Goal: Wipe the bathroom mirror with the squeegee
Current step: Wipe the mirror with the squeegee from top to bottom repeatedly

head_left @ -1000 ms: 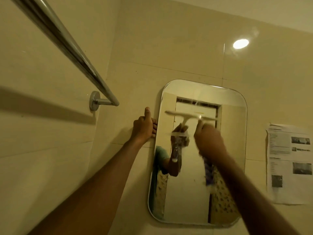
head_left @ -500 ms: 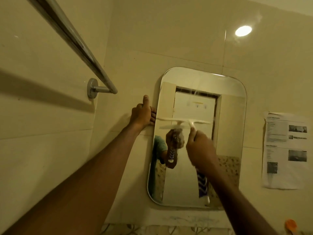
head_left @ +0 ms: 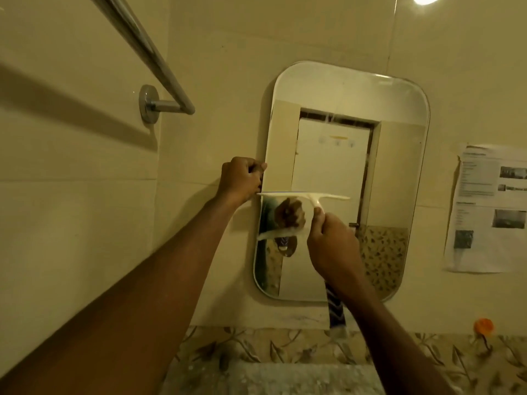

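Squeegee point(head_left: 302, 197) gripped in right hand point(head_left: 334, 248), blade on mirror point(head_left: 397, 166) (mid-height), left hand point(head_left: 240, 178) gripping its edge

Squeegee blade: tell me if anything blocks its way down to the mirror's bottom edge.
Nothing visible. Below the white plastic squeegee, the rounded wall mirror shows bare glass; the left hand grips its left edge above the blade.

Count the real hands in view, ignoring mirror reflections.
2. The left hand grips the left edge of the mirror; the right hand holds the squeegee by its handle, below the blade, against the glass.
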